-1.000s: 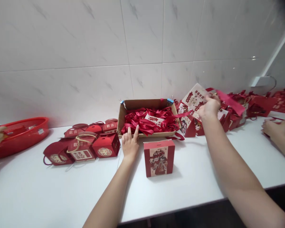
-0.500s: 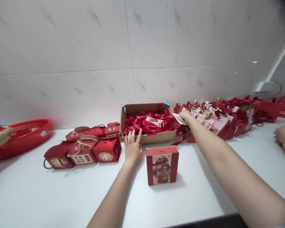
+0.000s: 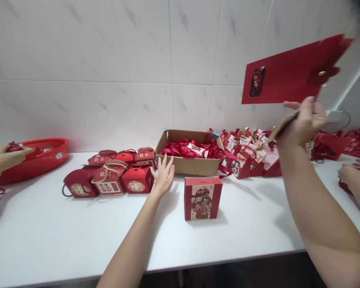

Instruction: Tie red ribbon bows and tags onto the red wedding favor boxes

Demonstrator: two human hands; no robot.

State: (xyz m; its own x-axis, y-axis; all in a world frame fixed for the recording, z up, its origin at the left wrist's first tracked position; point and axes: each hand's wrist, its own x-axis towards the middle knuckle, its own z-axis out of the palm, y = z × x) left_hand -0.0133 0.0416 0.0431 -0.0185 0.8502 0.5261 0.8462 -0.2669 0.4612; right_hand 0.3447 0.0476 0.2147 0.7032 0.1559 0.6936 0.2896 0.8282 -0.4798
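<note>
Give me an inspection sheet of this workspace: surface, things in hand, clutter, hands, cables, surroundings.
Surface: white table, set against the wall.
Job's things: flat bag, red, raised above the table; red box upright near the table's front; carton holding ribbons.
Clutter: small boxes on the left; bag pile on the right; red basin at far left.
Hands: right hand shut on the flat bag; left hand open, fingers spread, beside the carton.
Cables: nothing seen.
Surroundings: tiled wall; left co-worker's hand by the basin; right co-worker's hand at the table's far right.
</note>
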